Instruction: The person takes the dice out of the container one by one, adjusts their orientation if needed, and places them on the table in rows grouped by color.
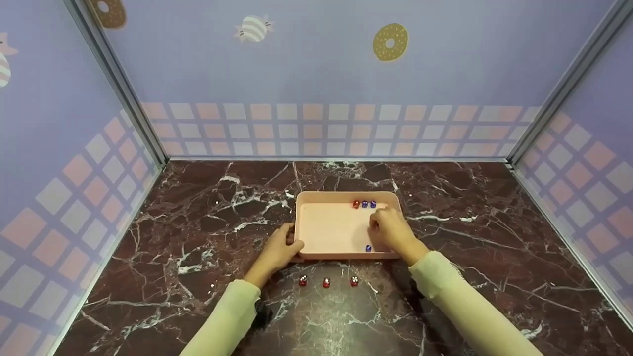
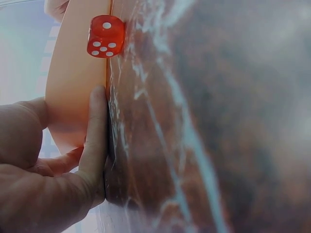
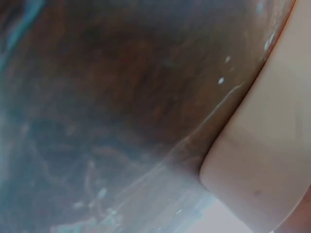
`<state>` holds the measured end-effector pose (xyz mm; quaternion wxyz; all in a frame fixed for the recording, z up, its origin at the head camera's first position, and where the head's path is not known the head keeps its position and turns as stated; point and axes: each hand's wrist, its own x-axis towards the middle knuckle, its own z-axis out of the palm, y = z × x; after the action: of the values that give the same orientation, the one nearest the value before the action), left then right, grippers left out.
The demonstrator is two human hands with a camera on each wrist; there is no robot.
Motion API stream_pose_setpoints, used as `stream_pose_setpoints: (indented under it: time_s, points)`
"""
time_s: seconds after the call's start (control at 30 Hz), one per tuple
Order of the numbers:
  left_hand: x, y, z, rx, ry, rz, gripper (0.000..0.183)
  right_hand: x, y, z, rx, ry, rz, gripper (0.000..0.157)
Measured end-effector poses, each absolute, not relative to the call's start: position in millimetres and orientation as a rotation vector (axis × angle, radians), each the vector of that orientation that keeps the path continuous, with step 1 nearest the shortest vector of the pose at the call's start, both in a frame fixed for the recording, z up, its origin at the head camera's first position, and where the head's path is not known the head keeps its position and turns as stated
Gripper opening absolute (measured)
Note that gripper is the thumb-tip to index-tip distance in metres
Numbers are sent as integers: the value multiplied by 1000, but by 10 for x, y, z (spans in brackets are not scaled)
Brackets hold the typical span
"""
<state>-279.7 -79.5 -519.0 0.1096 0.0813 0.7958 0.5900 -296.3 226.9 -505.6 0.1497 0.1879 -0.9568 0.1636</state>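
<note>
A shallow pink tray [image 1: 326,256] lies on the table. My left hand [image 1: 278,251] holds its left front corner, thumb at the rim and fingers along the outer wall, as the left wrist view also shows. Over the right part of the tray is my right hand [image 1: 393,228], fingers bent down toward the floor; what lies under the fingertips is hidden, so I cannot tell if they pinch anything. Along the tray's back wall sit a red die [image 1: 356,204] and two blue dice [image 1: 365,204]. Another blue die [image 1: 368,248] lies near the front wall, left of the right wrist.
Three red dice stand in a row on the dark marbled table [image 1: 198,222] before the tray: a left die [image 1: 302,281], a middle die [image 1: 326,282] and a right die [image 1: 354,281]. Patterned panels [image 1: 316,74] enclose the table at the back and both sides.
</note>
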Motion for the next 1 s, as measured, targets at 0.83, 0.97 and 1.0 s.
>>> stream_pose_setpoints:
  time_s: [0.83,0.97,1.0]
  points:
    - [-2799,-783,-5177,238,2365,1715,60,-2681,2332,-5017,709,-2752,442,16]
    - [-2799,-778,-5180,234,2375,1711,60,-2677,2341,-5006,727,-2752,427,15]
    - [-2801,-776,-5178,234,2375,1714,60,-2680,2343,-5006,732,-2751,430,15]
